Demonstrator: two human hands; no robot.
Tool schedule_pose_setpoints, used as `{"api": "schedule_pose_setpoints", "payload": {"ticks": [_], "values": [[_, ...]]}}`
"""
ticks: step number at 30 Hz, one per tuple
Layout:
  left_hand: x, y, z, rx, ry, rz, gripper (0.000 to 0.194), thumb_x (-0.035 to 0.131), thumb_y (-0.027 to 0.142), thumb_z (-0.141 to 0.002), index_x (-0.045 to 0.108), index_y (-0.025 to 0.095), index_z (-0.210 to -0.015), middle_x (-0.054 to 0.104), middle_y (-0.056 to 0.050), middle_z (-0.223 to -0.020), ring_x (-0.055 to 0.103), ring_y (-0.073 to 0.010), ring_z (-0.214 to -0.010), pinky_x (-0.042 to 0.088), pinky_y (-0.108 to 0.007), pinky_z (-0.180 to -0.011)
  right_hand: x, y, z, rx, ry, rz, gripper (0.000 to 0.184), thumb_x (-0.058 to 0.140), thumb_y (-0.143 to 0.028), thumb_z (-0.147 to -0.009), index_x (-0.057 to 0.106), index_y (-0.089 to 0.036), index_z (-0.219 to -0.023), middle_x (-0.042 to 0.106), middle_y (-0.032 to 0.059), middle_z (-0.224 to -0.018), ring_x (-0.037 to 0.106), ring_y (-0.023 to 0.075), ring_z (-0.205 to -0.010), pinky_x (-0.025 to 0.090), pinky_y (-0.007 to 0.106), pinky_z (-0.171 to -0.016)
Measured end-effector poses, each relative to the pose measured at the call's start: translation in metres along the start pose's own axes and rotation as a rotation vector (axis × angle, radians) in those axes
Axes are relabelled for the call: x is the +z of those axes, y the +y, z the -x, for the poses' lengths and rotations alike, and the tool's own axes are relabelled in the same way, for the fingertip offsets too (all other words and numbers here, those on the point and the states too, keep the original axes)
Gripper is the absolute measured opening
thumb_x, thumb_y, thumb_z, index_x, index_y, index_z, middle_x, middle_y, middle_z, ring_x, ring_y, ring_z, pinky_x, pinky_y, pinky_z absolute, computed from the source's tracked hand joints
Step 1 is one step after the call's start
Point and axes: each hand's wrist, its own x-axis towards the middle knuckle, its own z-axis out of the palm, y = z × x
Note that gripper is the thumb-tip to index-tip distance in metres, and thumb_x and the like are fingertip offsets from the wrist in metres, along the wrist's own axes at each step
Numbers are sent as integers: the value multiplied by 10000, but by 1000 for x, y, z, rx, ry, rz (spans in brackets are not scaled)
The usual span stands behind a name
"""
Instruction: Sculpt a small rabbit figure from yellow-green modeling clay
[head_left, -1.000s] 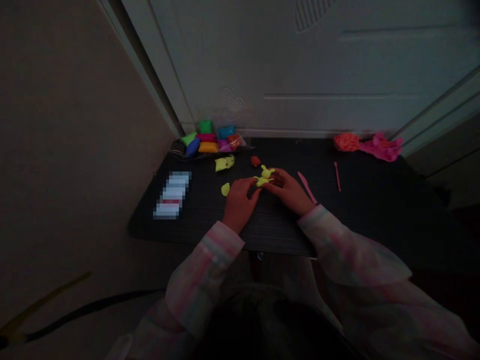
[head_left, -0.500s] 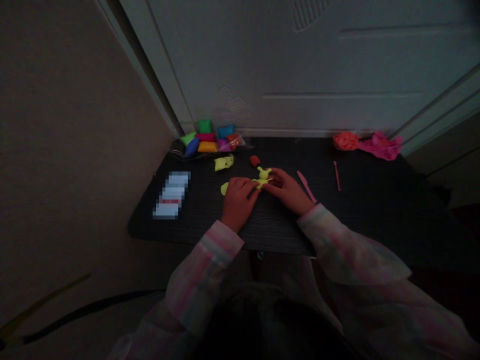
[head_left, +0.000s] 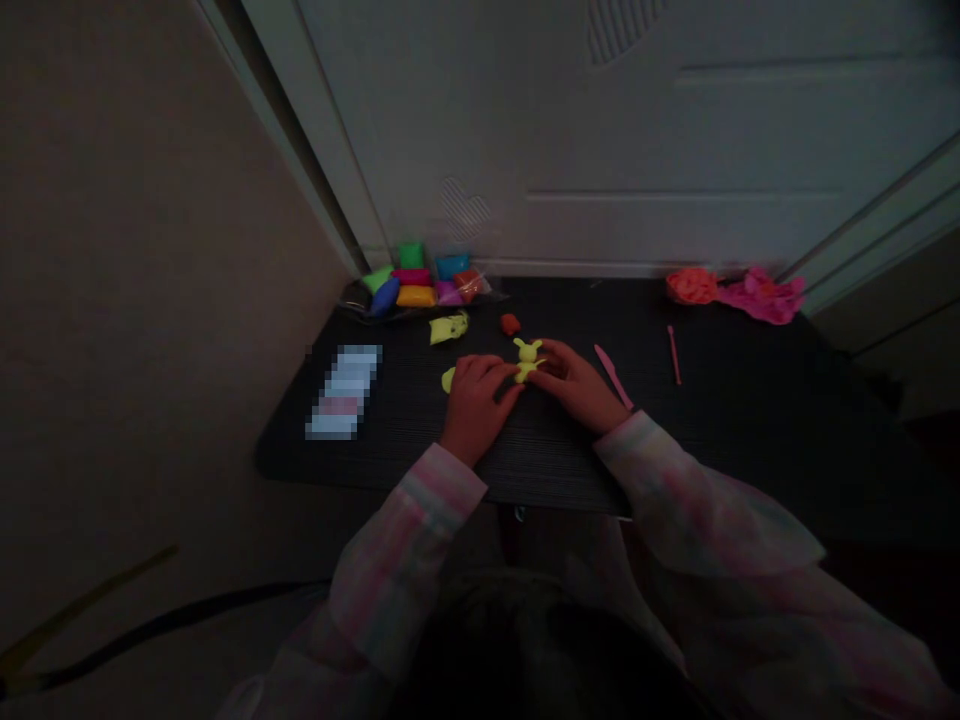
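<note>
A small yellow clay rabbit figure, with two ears, a round head and short limbs, lies on the dark table between my hands. My right hand grips it from the right with thumb and fingers. From the left, the fingertips of my left hand press at the figure's arm on that side. A lump of yellow clay shows partly from behind my left hand. Just beyond the rabbit sits a small red clay lump. A pink plastic knife lies beside my right wrist.
A clear bag of colourful clay packets lies at the back left, an opened yellow wrapper before it. A blurred-out phone-like rectangle is at left. To the right are a pink stick tool and orange and pink crumpled flowers. A white door stands behind.
My fingers shift slightly around the rabbit figure, and its left arm is now covered by my left fingertips. The rest of the table stays the same.
</note>
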Motion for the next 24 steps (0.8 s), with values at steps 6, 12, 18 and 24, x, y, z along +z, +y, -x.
{"api": "schedule_pose_setpoints", "payload": {"ticks": [6,12,18,24], "values": [[0,0,0,8,42,27,139,609,245,-725,628,175,-844,605,-46,-865,470,-185,-872,399,-341,-793,1,0,0,5,8,-31,367,635,-227,-613,490,-211,-950,596,3,-856,573,160,-836,426,361,-850],[0,1,0,-39,101,10,113,612,228,-723,631,174,-820,610,-44,-847,478,-181,-856,401,-335,-778,4,-2,2,-6,27,-64,409,650,-231,-602,467,-230,-968,597,2,-876,578,158,-838,441,352,-839],[-1,3,-1,-88,172,-7,109,636,239,-701,628,170,-785,609,-42,-818,490,-180,-841,403,-335,-773,6,-2,2,-2,61,-97,472,670,-228,-599,449,-231,-1017,569,18,-944,570,162,-882,427,365,-876],[-2,3,-2,-66,169,-7,92,624,249,-712,621,182,-775,614,-33,-812,508,-171,-815,394,-345,-773,8,-2,4,-1,63,-124,460,677,-227,-599,458,-240,-1003,576,10,-923,568,161,-888,442,359,-864]]}}
